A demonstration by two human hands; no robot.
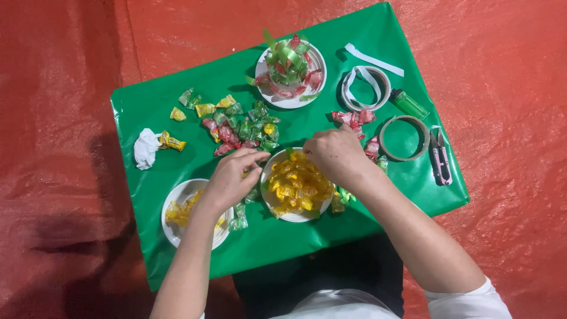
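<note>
Both hands work at the mid plate [269,201], a white dish heaped w/ yellow sweets [295,184], sitting on the green board [177,100] near its front edge. Left hand [231,180] curls at the plate's left rim, fingers half closed; can't tell if it pinches a sweet. Right hand [336,155] is bunched at the plate's top-right rim, fingertips hidden, so its grip is unclear too. Loose green & red sweets [242,127] lie just beyond the plate. My view: keep one hand steadying the rim, press each sweet in lightly, work round evenly so the heap doesn't slump.
</note>
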